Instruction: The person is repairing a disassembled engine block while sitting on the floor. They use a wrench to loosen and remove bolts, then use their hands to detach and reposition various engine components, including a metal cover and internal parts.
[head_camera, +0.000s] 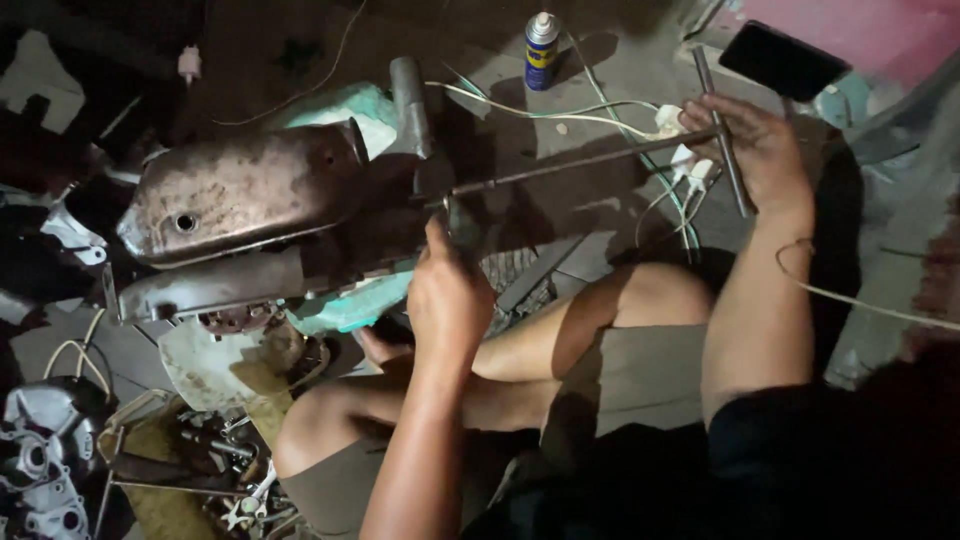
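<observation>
Two hands work one long T-handle wrench (590, 160), which runs across the concrete floor (560, 95) to a rusty motorcycle exhaust muffler (240, 190). His right hand (755, 150) is clenched around the crossbar; his left hand (448, 295) grips the socket end at the muffler's bracket. Close behind stands a blue spray can (541, 50), with white cables (560, 112) beside it.

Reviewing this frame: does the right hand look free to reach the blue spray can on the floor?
Probably not as it stands: the right hand grips the T-handle wrench. The spray can stands unobstructed beyond it.
</observation>
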